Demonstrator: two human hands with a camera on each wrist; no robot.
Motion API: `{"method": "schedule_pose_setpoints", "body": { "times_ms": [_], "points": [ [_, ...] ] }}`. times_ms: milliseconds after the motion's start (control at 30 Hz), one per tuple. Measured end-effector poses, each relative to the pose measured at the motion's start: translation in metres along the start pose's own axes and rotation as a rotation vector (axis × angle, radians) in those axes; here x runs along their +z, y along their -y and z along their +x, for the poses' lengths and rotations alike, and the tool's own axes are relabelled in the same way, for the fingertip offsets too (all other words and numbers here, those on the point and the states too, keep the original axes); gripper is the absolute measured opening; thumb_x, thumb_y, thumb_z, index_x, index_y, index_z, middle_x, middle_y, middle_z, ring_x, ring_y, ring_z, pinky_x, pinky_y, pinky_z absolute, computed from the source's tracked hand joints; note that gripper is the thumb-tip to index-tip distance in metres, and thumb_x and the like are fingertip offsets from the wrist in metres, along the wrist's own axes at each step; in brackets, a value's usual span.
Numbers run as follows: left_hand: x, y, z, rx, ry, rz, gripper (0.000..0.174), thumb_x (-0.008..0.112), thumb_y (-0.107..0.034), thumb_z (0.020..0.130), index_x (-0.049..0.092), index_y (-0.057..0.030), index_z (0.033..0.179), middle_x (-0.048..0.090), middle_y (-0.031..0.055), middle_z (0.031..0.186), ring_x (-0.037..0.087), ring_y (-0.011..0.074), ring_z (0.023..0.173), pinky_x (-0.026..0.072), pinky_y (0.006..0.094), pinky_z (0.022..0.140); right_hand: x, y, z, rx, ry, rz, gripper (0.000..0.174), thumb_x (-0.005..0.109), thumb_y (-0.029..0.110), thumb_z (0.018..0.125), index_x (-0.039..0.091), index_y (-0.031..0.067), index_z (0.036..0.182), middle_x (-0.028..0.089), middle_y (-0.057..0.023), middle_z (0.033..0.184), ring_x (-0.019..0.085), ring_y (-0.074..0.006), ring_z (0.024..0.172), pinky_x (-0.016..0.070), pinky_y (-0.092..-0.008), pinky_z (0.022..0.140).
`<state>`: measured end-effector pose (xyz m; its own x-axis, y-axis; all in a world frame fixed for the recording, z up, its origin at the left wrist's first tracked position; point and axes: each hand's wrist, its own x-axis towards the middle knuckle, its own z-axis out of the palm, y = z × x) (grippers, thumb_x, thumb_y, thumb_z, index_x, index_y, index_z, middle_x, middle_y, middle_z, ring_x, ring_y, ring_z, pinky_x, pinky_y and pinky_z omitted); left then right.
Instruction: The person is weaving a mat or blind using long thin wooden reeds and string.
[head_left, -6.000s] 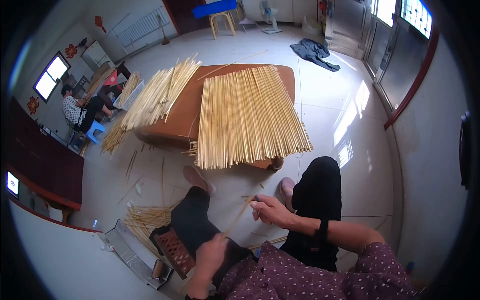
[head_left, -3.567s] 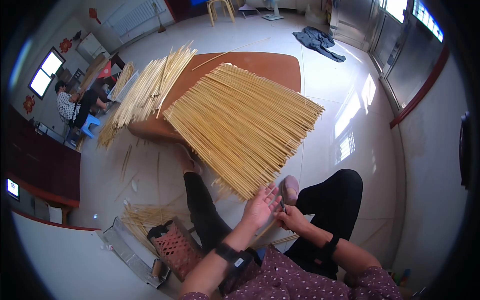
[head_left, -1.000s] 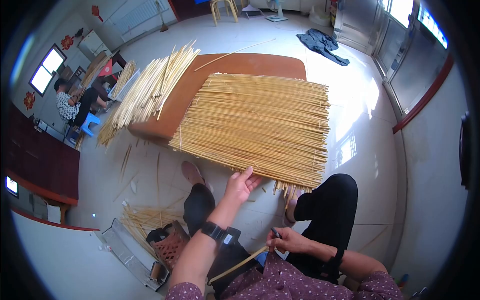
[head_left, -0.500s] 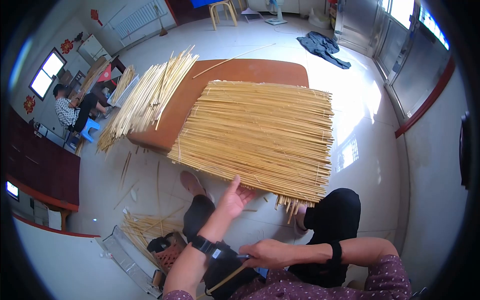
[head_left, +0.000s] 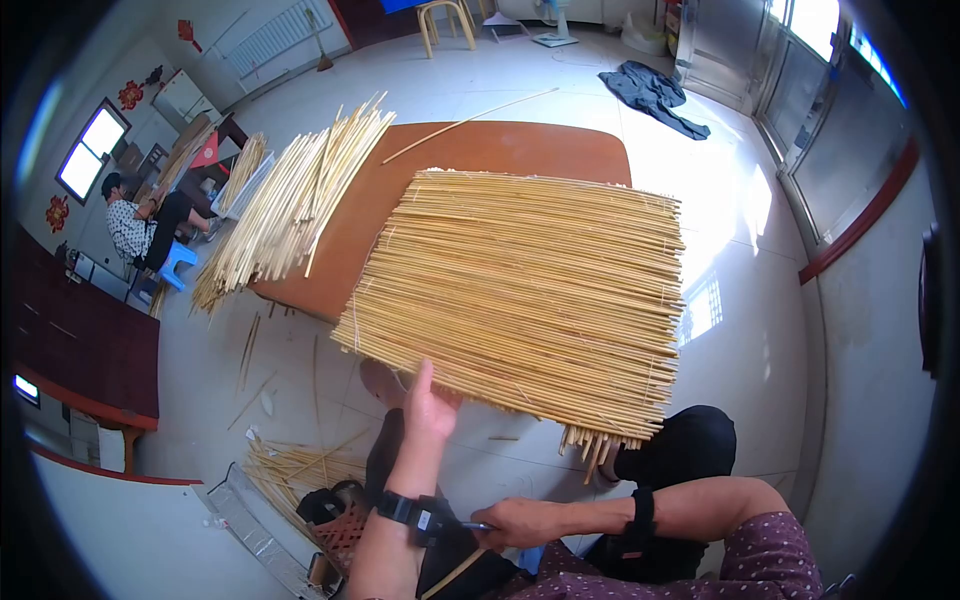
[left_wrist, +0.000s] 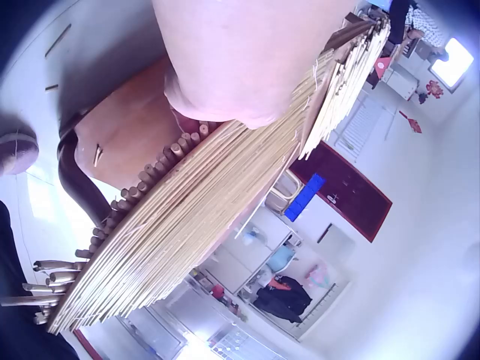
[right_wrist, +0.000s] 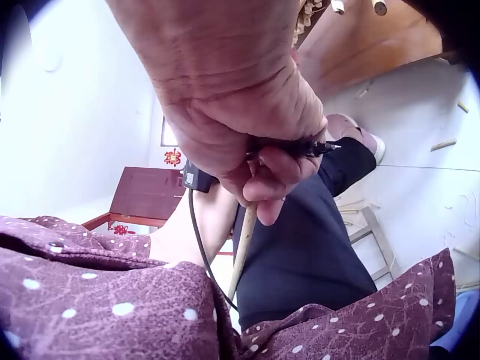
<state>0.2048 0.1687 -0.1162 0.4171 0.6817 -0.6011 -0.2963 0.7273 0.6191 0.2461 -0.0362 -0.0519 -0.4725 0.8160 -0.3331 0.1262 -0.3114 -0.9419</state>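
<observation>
**Flat Left Hand at the Mat's Edge, Right Fist Round a Stick**

Pressing the left hand (head_left: 428, 405) against the near left edge of the stick mat (head_left: 530, 290), with fingers straight, close together and pointing far. From the wrist view, palm hard up against the cut stick ends; no telling whether the thumb hooks underneath. Strapped round that wrist, a dark band (head_left: 412, 514).

Spread across most of the brown table (head_left: 480, 145), that mat, with its sticks running left to right and its near right corner jutting past the table edge, above a knee (head_left: 690, 445) in dark trousers. Poking out of that corner, a few uneven ends.

Held low and near, close against the spotted sleeve (head_left: 760, 560), the right hand (head_left: 525, 522): clenched, fingers curled tightly round a single stick (head_left: 455, 572) slanting down to the near left, and pinching a thin dark tool (head_left: 478, 526) along the top of the fist. Well apart from the mat.

On the far left of the table, a loose bundle of sticks (head_left: 290, 195) fanning over the edge. On the floor at near left, more scattered sticks (head_left: 290, 462) beside a woven basket (head_left: 335, 505). Far left, a seated person (head_left: 135, 215) on a blue stool (head_left: 175, 268); far right, a dark cloth (head_left: 655, 95) on the tiles.
</observation>
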Motion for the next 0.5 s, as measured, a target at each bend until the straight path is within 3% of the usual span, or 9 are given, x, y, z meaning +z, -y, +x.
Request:
{"method": "schedule_pose_setpoints", "body": {
  "times_ms": [133, 400, 500],
  "points": [
    [0.006, -0.002, -0.009, 0.04, 0.039, -0.026, 0.037, 0.063, -0.031, 0.087, 0.052, -0.0103, 0.115, 0.057, 0.0025, 0.103, 0.056, 0.0175, 0.092, 0.0479, 0.0339, 0.08, -0.004, -0.003, 0.0, 0.002, 0.011, -0.029, 0.015, 0.05, 0.015, 0.086, 0.054, 0.001, 0.088, 0.061, -0.0095, 0.07, 0.061, -0.024, 0.071, 0.0477, -0.0355, 0.068],
    [0.007, 0.03, -0.021, 0.121, 0.02, -0.189, 0.037, 0.062, -0.028, 0.088, 0.05, -0.0107, 0.118, 0.055, 0.0028, 0.105, 0.054, 0.0176, 0.095, 0.0481, 0.0345, 0.083, -0.006, -0.006, 0.0, 0.05, 0.025, -0.059, 0.015, 0.049, 0.015, 0.086, 0.055, 0.0017, 0.088, 0.062, -0.0098, 0.074, 0.062, -0.0247, 0.074, 0.0477, -0.0357, 0.071],
    [0.016, 0.044, -0.029, 0.099, 0.058, -0.259, 0.034, 0.06, -0.026, 0.09, 0.05, -0.0109, 0.118, 0.055, 0.0033, 0.108, 0.054, 0.0174, 0.098, 0.0469, 0.0334, 0.087, -0.005, -0.015, 0.003, 0.026, 0.016, -0.099, 0.021, 0.05, 0.022, 0.086, 0.056, 0.0021, 0.089, 0.064, -0.0093, 0.07, 0.064, -0.0268, 0.073, 0.0487, -0.0382, 0.07]
  ]
}}
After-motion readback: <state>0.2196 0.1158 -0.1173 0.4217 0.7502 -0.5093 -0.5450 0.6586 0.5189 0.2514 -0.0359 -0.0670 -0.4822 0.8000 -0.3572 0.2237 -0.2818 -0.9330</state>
